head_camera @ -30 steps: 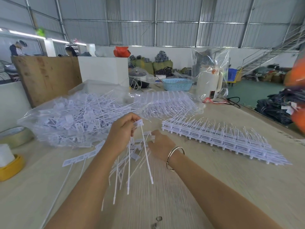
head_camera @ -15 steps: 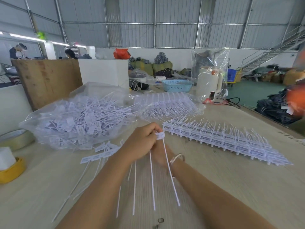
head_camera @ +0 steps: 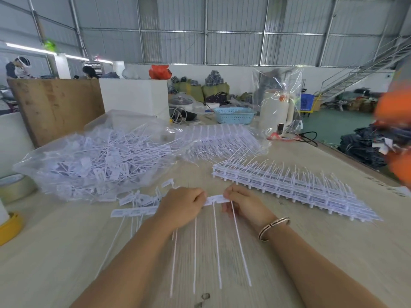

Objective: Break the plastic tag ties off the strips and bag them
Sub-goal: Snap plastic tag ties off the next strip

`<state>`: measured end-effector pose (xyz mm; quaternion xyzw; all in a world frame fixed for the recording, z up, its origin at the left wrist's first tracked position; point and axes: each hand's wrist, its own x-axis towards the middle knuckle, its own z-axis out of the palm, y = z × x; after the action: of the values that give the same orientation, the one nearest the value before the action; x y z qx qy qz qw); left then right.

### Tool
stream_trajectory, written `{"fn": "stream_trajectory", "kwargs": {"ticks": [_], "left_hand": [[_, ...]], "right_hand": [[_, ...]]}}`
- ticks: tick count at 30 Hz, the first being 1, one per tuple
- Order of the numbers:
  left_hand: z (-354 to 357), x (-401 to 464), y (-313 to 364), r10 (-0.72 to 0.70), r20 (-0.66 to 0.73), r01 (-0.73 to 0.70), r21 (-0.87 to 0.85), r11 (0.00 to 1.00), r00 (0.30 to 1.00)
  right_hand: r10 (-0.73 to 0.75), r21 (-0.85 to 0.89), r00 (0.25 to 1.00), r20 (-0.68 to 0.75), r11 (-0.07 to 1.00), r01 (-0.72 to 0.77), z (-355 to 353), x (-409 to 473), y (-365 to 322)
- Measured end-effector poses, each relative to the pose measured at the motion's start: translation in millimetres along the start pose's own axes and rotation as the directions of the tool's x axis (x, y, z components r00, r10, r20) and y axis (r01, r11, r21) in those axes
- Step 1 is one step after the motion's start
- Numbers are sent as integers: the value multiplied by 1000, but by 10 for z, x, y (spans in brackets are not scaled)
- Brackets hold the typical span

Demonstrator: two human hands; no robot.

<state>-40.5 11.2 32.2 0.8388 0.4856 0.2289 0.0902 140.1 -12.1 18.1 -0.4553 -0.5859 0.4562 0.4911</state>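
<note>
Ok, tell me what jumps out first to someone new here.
Front and centre, the left hand and right hand pinch a short strip of tag ties between them, tails hanging toward the camera. Behind on the left bulges a clear bag of loose ties; to the right lie stacked unbroken strips.

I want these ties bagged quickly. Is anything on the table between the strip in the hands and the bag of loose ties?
Only loose ties lie on the table between the strip, held by both hands, and the bag to the left. Nothing tall blocks the way.
</note>
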Motion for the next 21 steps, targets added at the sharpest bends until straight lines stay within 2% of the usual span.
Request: {"fn": "stream_trajectory", "kwargs": {"ticks": [3,5,9,13,16,21], "left_hand": [[47,0,9,6,-22,-7,-29,1000,1000],[68,-2,18,-1,-21,-1,-90,996,1000],[89,-3,46,-10,3,10,-220,975,1000],[44,5,114,-34,-107,-8,-369,929,994],[61,-5,145,-56,-142,-8,-416,909,988],[83,10,156,-68,-152,-15,-489,872,986]], "right_hand": [[-31,-247,994,107,967,57,9,-41,-54],[-41,-310,991,127,948,79,20,-46,-48],[-111,-228,991,78,965,126,48,-49,6],[-172,-111,985,0,979,171,114,-28,23],[-174,26,984,-33,984,174,137,-23,40],[-190,77,981,-29,978,191,129,-1,56]]}}
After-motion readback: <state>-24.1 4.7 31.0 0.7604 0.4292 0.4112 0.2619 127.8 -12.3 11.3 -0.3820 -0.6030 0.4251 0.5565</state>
